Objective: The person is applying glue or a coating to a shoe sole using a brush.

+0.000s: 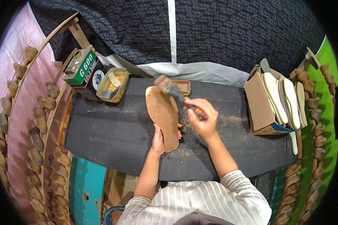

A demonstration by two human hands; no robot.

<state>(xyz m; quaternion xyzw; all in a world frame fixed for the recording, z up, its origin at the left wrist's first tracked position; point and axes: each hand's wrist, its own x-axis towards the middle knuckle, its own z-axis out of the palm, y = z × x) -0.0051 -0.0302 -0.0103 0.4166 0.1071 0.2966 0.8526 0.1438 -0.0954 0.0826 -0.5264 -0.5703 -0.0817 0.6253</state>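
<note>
A tan shoe insole (163,114) lies lengthwise on the dark worktop (112,135). My left hand (158,140) grips its near heel end, thumb on top. My right hand (202,116) holds a wooden-handled brush (174,92) whose bristle head, blurred, sits over the insole's far toe end. A shallow brown tray (183,87) lies just behind the brush head.
At the back left stand a green and white tin can (80,67) and a square tub of yellowish glue (112,85) with a scraper in it. A cardboard box (261,107) at the right holds several pale insoles (285,99). Racks of wooden shoe lasts (37,138) flank both sides.
</note>
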